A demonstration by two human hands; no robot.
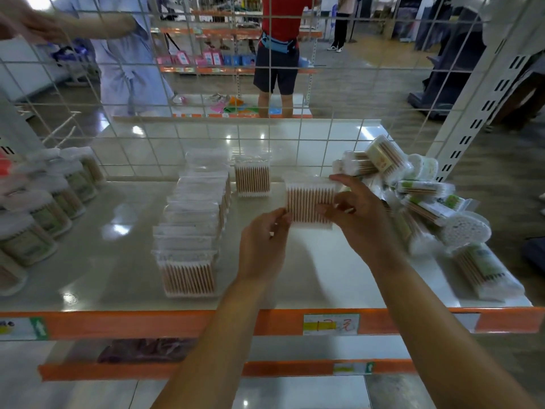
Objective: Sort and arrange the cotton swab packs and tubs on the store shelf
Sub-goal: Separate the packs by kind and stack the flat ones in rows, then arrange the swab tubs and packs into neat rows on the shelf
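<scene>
Clear-plastic flat pack of wooden-stemmed cotton swabs (309, 202) is held above the shelf (118, 261) by both hands. Left hand (262, 246) pinches its lower left corner with curled fingers (280, 219); right hand (356, 214) grips the right edge, thumb on the front face.

Judged step: standing this pack behind or beside the lone upright pack (252, 180) at the wire grid (295, 143). Recommended: keep stems vertical, lower squarely, face flush with its neighbour, then release.

Outward: a front-to-back row of identical packs (191, 231) stands left of the hands, rectangular and glossy. Round tubs (44, 214) line the left end. A loose heap of cylindrical wrapped packs (418, 196) lies at right, unsorted. Shelf surface is smooth and reflective, with an orange price rail (147, 323).
</scene>
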